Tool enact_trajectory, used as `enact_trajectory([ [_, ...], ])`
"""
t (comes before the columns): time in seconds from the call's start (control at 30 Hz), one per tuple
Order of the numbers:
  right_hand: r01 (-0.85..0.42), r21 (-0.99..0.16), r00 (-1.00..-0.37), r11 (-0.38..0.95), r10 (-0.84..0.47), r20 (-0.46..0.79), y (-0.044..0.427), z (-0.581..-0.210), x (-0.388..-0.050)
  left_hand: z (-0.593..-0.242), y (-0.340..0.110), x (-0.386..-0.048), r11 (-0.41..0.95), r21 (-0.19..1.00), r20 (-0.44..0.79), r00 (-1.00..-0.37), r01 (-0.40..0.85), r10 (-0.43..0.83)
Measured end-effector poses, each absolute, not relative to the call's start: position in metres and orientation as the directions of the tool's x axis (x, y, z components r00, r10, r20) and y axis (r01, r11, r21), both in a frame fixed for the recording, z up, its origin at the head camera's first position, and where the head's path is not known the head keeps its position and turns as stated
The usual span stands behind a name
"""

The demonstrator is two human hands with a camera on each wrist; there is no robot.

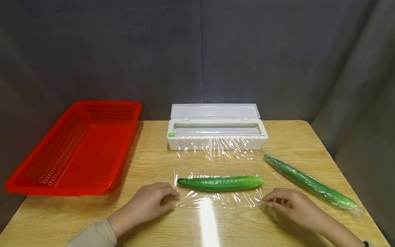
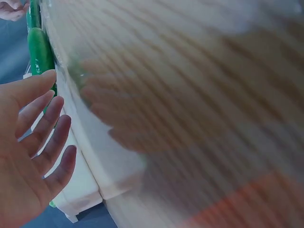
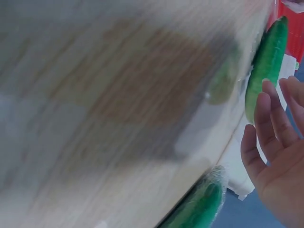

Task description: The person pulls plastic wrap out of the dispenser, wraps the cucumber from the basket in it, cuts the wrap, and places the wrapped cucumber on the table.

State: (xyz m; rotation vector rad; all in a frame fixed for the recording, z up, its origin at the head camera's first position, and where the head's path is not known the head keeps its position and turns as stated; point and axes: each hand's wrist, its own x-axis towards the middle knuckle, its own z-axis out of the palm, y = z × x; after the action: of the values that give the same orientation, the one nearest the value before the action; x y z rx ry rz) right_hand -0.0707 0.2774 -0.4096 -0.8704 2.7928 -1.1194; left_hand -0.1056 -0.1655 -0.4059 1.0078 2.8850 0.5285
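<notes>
A bare cucumber (image 1: 220, 183) lies crosswise on a sheet of clear plastic wrap (image 1: 216, 200) spread over the table. This wrap runs back to the roll in a white dispenser box (image 1: 216, 142), whose lid stands up. My left hand (image 1: 151, 202) is beside the wrap's front left corner, fingers loosely bent and apart in the left wrist view. At the front right corner is my right hand (image 1: 288, 206), its thumb and forefinger close to the film. Loosely curved fingers (image 3: 266, 114) show in the right wrist view; I see nothing gripped there.
A red plastic basket (image 1: 102, 151) with perforated sides stands at the left of the wooden table (image 1: 148, 164). On the right, a second cucumber (image 1: 311, 183) wrapped in film lies at a slant. A green slider (image 1: 171, 134) sits at the dispenser's left end. Dark curtains hang behind.
</notes>
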Motion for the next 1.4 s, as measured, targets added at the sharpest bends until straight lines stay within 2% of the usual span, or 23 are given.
enact_trajectory([
  [0.27,-0.499,-0.567,-0.851,0.655,-0.494,0.179,0.279,-0.415,-0.071,-0.413,-0.170,-0.111,0.713,0.315,0.086,-0.767,0.627,0.636],
  [0.57,-0.485,-0.474,-0.860,0.734,-0.500,0.105,0.276,-0.419,-0.073,-0.413,-0.170,-0.113,0.683,0.340,0.111,-0.749,0.646,0.653],
  [0.9,-0.563,-0.364,-0.824,0.742,-0.536,0.182,0.272,-0.423,-0.079,-0.410,-0.169,-0.117,0.687,0.350,0.104,-0.755,0.637,0.647],
  [1.13,-0.571,-0.337,-0.820,0.748,-0.539,0.194,0.272,-0.418,-0.081,-0.410,-0.169,-0.117,0.693,0.346,0.095,-0.759,0.632,0.644],
  [1.4,-0.572,-0.379,-0.820,0.727,-0.510,0.259,0.276,-0.410,-0.076,-0.405,-0.174,-0.114,0.698,0.342,0.140,-0.768,0.629,0.624],
])
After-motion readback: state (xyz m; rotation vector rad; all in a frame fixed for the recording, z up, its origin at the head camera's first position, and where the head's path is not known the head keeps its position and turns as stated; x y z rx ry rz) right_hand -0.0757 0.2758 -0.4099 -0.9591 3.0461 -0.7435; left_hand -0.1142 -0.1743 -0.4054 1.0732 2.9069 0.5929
